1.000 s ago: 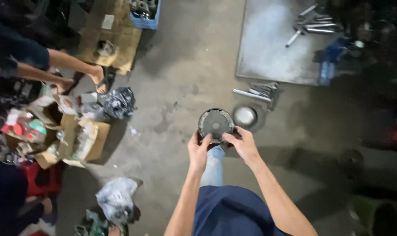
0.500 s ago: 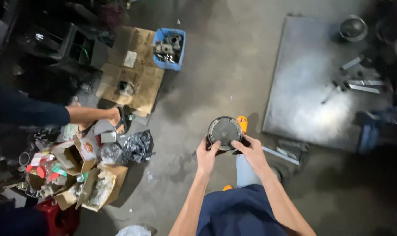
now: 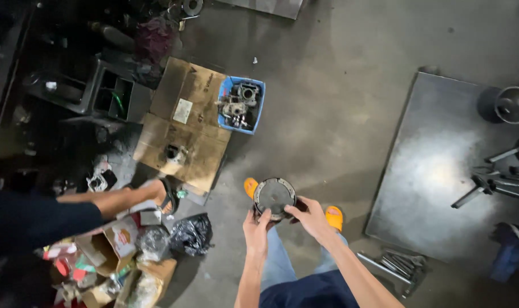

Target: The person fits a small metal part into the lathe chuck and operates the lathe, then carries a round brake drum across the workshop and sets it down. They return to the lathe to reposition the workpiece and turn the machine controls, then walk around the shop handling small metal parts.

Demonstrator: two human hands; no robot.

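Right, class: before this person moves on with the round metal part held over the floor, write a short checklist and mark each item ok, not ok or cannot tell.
1. Both hands on the part: left hand and right hand both grip the round metal part: ok.
2. Part's flat face turned up toward the camera: ok.
3. Feet away from a drop: orange sandals stand directly under the part: not ok.
4. Another person's leg apart from the part: ok.
5. Loose tools lie close by the right foot: not ok.
6. Grip firmness: cannot tell.
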